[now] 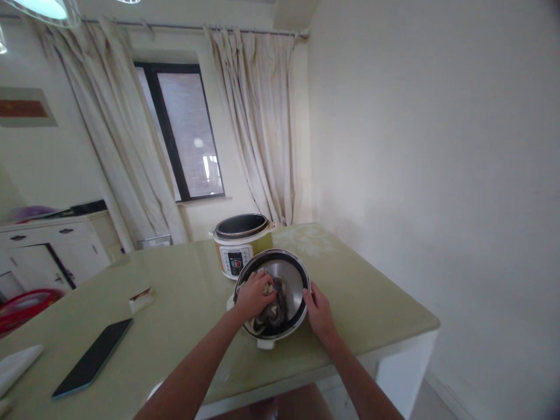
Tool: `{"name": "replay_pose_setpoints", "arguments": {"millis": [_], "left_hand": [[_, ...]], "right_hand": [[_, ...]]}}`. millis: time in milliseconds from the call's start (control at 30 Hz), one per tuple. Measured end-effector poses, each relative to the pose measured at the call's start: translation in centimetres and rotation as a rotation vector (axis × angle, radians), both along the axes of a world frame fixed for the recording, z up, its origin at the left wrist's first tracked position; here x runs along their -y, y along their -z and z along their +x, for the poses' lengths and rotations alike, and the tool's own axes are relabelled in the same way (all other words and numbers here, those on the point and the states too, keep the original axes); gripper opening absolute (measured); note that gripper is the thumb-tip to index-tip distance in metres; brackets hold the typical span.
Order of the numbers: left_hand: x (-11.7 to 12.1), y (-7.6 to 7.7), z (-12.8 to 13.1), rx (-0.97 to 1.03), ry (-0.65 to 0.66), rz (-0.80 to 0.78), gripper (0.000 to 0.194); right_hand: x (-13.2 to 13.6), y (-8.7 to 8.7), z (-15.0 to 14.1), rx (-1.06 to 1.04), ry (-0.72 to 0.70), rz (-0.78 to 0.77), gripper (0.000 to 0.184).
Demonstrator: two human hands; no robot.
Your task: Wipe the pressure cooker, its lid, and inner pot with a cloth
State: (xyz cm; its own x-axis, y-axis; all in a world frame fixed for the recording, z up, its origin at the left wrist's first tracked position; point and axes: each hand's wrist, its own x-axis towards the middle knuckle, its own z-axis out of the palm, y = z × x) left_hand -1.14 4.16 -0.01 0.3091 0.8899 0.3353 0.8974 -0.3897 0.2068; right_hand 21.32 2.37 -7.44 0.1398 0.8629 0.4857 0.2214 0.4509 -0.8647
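Note:
The round lid (295,280) of an electric pressure cooker is tilted up at the table's near side, its metal inner face toward me. Inside it, my left hand (255,294) is closed on a crumpled grey cloth (275,309) pressed against the metal. My right hand (320,312) grips the lid's rim on the right, thumb on the inner side and fingers behind. Just beyond the lid stands the cooker body (223,256), upright and uncovered, with a dark inner rim and a control panel on its front.
On the left of the green tabletop (175,315) lie a dark tablet or phone (94,357), a small whitish item (140,299) and a white object (17,367). A red basin (30,309) and a white cabinet (56,245) stand beyond. A wall rises along the right.

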Motion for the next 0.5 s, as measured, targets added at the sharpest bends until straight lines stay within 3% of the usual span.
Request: {"name": "replay_pose_setpoints", "arguments": {"millis": [167,233,400,500], "left_hand": [[-2.5,-1.3,2.8,0.048,-0.226,0.059,0.018],[-3.1,-1.9,4.4,0.058,-0.254,0.046,0.021],[-2.0,-2.6,7.7,0.042,-0.037,0.048,0.022],[-0.7,-2.3,8.0,0.023,0.072,0.043,0.021]], "right_hand": [[-0.2,0.4,0.3,0.038,-0.011,0.012,0.04],[-0.2,0.4,0.5,0.053,-0.019,0.011,0.042],[-0.2,0.3,0.7,0.038,-0.041,0.029,0.043],[-0.3,0.2,0.7,-0.004,-0.062,0.023,0.042]]}}
